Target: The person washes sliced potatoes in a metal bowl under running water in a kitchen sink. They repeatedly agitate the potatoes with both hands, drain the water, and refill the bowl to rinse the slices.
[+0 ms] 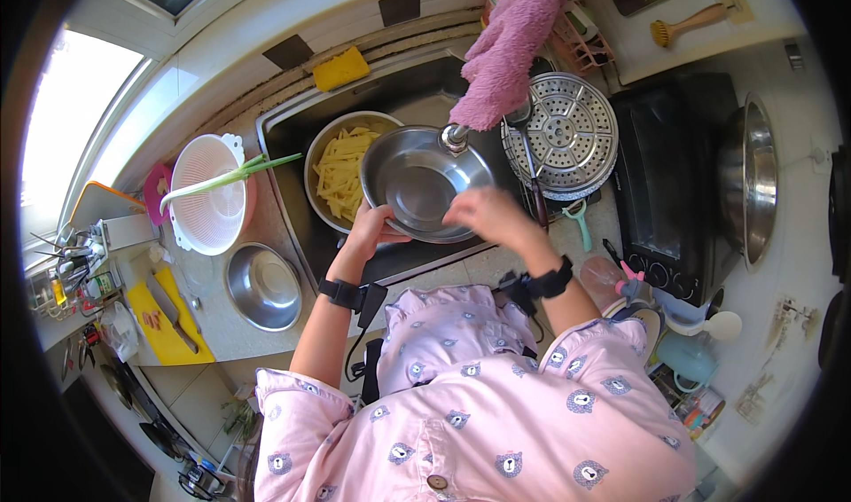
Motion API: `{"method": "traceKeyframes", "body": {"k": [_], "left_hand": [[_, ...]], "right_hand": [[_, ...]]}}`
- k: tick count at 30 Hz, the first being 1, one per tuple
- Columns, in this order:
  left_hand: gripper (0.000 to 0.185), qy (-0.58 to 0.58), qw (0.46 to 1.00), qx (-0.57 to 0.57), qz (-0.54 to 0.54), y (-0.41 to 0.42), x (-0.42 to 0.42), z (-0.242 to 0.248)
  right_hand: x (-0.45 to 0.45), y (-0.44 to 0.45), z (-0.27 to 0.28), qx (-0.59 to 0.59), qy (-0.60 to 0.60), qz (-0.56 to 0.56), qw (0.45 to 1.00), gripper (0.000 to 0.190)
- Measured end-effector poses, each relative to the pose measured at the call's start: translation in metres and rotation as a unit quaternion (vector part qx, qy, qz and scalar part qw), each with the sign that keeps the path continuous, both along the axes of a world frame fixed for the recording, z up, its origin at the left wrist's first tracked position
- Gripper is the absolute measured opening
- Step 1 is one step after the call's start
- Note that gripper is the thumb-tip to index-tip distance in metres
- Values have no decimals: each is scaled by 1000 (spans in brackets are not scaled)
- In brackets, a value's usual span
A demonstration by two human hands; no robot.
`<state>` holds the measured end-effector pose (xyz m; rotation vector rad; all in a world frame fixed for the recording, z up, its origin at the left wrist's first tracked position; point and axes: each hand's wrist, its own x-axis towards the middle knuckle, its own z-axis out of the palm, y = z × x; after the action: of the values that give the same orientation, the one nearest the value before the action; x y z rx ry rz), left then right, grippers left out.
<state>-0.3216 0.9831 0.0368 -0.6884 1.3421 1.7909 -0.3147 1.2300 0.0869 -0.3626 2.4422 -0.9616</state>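
Observation:
My left hand (372, 230) grips the near left rim of a stainless steel bowl (420, 189), which is tilted a little over the sink below the faucet (455, 139). Blurred, my right hand (490, 216) hovers at the bowl's near right rim; whether it touches the metal I cannot tell. Nothing shows between its fingers. Behind and left of this bowl, partly covered by it, a metal pot (318, 204) in the sink holds pale yellow cut strips (346, 163), like potato. A pink fluffy cloth (508, 50) covers the faucet's upper part.
Left of the sink (286, 189) are a white colander (207, 202) with a green onion (219, 181) across it, a steel bowl (264, 286) and a knife (171, 312) on a yellow cutting board (149, 302). At right lie a perforated steamer tray (565, 133), a ladle (532, 163) and a peeler (582, 226).

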Motion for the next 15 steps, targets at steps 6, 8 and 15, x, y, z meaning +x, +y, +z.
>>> {"method": "traceKeyframes", "body": {"k": [6, 8, 15], "left_hand": [[63, -1, 999, 0, 45, -7, 8, 5], [62, 0, 999, -2, 49, -8, 11, 2], [51, 15, 993, -14, 120, 1, 28, -15]], "right_hand": [[-111, 54, -17, 96, 310, -128, 937, 34], [-135, 54, -17, 68, 290, -134, 945, 36], [-167, 52, -17, 62, 188, -169, 965, 37]]}}
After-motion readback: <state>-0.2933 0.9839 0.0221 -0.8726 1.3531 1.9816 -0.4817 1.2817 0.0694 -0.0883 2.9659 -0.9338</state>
